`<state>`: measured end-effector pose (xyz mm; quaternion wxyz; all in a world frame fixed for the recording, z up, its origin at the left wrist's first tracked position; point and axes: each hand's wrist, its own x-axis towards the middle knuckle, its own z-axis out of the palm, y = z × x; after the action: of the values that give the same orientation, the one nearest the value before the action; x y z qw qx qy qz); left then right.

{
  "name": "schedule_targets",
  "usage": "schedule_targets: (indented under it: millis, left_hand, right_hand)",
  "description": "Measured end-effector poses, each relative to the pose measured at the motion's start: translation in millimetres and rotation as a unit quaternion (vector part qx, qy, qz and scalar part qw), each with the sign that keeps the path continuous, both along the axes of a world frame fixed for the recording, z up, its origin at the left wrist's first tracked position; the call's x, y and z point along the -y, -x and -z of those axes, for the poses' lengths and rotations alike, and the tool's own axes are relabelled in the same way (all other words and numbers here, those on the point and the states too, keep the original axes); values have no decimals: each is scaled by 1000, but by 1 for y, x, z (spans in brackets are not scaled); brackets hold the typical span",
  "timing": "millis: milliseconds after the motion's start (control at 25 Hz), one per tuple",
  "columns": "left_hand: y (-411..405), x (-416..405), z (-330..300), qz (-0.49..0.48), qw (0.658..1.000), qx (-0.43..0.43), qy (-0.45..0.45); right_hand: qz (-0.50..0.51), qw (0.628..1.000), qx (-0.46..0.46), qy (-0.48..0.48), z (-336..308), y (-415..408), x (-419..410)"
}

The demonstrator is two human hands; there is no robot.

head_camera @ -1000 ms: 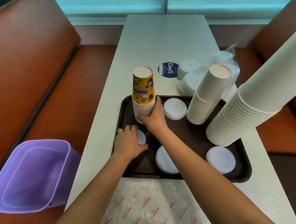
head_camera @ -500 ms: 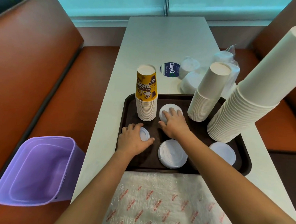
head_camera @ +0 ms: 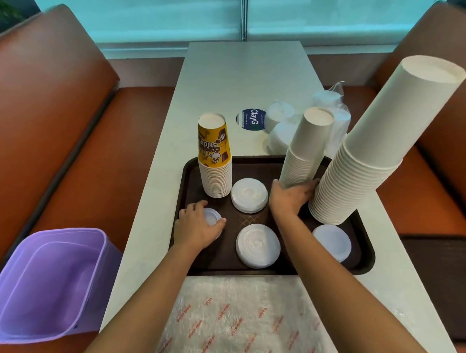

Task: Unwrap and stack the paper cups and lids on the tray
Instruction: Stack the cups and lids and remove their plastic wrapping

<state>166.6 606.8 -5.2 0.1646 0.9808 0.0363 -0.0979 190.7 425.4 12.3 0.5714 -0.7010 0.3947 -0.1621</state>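
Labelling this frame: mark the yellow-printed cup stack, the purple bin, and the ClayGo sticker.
yellow-printed cup stack (head_camera: 215, 159), head view, printed side of the top cup.
purple bin (head_camera: 42, 282), head view, inside wall.
ClayGo sticker (head_camera: 251, 119), head view, middle of the blue label.
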Motion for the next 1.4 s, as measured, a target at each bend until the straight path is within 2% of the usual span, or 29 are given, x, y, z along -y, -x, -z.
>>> schedule_targets:
  millis: [160, 240, 440, 760, 880, 1040, 1160, 1240, 1320, 1400]
  left_hand:
    - [-4, 1, 2, -1, 1000, -7, 4]
    - [-6, 0, 5, -1, 1000, -6, 3]
    - [-9, -3, 9, -6, 1000, 2, 4]
    - [-9, -4, 7, 5, 1000, -2, 9]
    - [-4, -3, 0, -6, 999, 31, 13]
    - [7, 1, -6, -8, 994, 107, 31]
    - [9, -1, -1, -11, 996, 79, 34]
    - [11, -2, 3, -5, 998, 54, 33]
    - [13, -1, 4, 2, 998, 45, 33]
    - [12, -2, 6, 5, 999, 44, 29]
  right_hand:
    - [42, 998, -12, 37, 11, -28, 24]
    - [42, 998, 23, 40, 17, -36, 29]
    - [-78, 995, 67, 8, 18, -51, 9]
    - [-175, 984, 25, 9, 11, -48, -7]
    - [-153, 987, 28, 40, -6, -16, -7]
    - [-101, 974, 147, 136, -17, 49, 2]
    - [60, 960, 180, 207, -13, 83, 21]
    - [145, 957, 155, 198, -16, 88, 45]
    - [127, 973, 125, 146, -21, 80, 72]
    - [43, 986, 128, 102, -26, 68, 91]
